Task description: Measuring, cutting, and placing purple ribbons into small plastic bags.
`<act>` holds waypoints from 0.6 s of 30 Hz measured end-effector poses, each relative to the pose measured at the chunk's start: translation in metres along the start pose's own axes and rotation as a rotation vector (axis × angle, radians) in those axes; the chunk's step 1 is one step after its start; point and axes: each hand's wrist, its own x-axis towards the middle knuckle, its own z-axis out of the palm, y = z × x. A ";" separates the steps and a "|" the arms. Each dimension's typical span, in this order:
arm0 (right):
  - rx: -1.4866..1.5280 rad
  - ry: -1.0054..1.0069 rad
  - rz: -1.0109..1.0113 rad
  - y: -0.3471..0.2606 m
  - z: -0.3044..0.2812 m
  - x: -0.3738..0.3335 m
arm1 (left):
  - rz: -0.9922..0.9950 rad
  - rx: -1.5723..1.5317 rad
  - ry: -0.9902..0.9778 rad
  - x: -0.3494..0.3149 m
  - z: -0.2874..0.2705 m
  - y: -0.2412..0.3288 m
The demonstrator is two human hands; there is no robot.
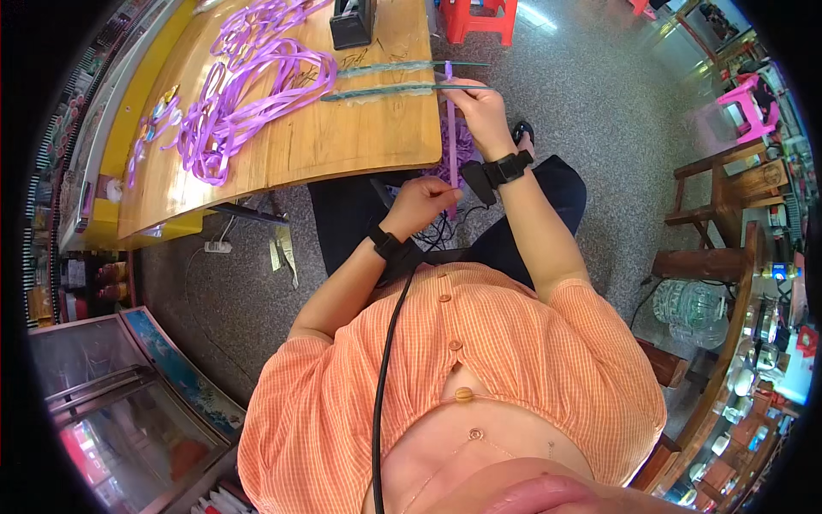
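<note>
Two thin dark green sticks (377, 92) lie side by side on the wooden table, fastened with clear tape, their ends reaching past its right edge. A narrow purple ribbon (452, 146) hangs from the sticks beside that edge. Lower down, my left hand (418, 206) pinches the ribbon between thumb and fingers. My right hand (481, 111) is closed at the nearer stick, its fingertips on the ribbon there; the stick partly covers them. Below the table edge, between my legs, hangs a bunch of purple ribbon (463, 144).
Loose loops of purple ribbon (227, 120) cover the left part of the wooden table (377, 141), near a black tape dispenser (352, 26). A red stool (479, 21) stands beyond; a wooden chair (715, 206) and water bottle (692, 310) are right. A black cable (385, 368) runs down my front.
</note>
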 end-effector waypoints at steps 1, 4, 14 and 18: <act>0.010 0.032 -0.001 0.000 -0.002 -0.002 | 0.005 -0.010 0.003 -0.001 0.001 0.002; 0.041 0.094 -0.022 -0.002 0.004 -0.005 | 0.012 -0.007 -0.011 -0.003 -0.005 0.006; 0.083 0.130 0.025 -0.001 0.007 -0.010 | 0.009 -0.027 -0.062 -0.007 -0.005 0.018; 0.271 0.163 -0.001 -0.015 0.017 -0.015 | -0.002 -0.061 -0.151 -0.018 -0.012 0.024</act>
